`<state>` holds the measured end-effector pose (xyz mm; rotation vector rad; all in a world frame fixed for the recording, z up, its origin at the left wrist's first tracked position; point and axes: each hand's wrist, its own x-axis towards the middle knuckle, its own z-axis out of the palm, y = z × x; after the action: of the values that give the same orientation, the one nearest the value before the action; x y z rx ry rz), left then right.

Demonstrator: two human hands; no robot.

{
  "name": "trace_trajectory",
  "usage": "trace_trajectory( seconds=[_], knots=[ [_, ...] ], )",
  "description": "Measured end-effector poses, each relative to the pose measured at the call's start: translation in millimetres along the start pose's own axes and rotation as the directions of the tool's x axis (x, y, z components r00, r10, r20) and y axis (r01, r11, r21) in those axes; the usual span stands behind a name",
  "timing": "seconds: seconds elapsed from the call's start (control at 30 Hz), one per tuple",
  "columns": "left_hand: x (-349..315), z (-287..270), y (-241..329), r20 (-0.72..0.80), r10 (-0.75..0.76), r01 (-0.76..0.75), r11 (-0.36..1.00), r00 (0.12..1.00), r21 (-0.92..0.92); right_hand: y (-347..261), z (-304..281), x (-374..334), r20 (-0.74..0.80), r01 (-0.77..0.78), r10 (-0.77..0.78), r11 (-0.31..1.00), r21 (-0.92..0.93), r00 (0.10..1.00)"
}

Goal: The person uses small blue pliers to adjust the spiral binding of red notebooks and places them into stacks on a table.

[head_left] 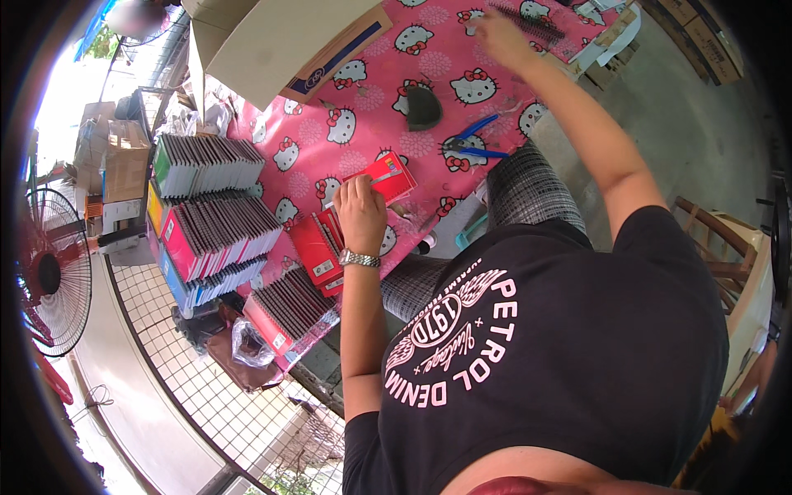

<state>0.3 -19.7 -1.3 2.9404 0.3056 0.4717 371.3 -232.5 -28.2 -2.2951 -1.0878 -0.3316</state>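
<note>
My left hand (360, 210), with a metal watch on the wrist, grips a red-covered notebook (389, 176) on the pink cartoon-cat tablecloth (363, 124). Just below it lies a small pile of red notebooks (318, 252). My right hand (499, 35) is stretched far across the table and touches a bundle of black spiral binding coils (535, 25). The hand is blurred, so its grip on the coils cannot be made out.
Stacks of spiral-bound notebooks (210, 165) (219, 235) (289, 305) stand along the table's left edge. Blue-handled pliers (469, 147) and a dark half-round object (422, 107) lie mid-table near a cardboard box (272, 41). A red fan (49, 272), wire fence (231, 396) and wooden chair (726, 239) surround it.
</note>
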Motion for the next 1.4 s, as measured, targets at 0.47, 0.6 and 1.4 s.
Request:
trace_trajectory(
  seconds=[0.47,0.6,1.4],
  knots=[
    [13.8,4.0,0.0,-0.07,0.026,-0.028,0.999,0.997,-0.018,-181.0,24.0,-66.4,0.235,0.059,-0.326,0.687,0.724,0.915],
    [12.7,4.2,-1.4,-0.077,0.023,-0.023,1.0,0.997,-0.003,-183.4,22.6,-68.3,0.247,0.05,-0.326,0.688,0.724,0.913],
    [12.7,1.1,13.8,0.005,0.07,-0.07,0.994,0.997,-0.084,-157.8,33.9,-35.7,0.421,0.172,-0.232,0.969,0.177,0.877]
  ],
)
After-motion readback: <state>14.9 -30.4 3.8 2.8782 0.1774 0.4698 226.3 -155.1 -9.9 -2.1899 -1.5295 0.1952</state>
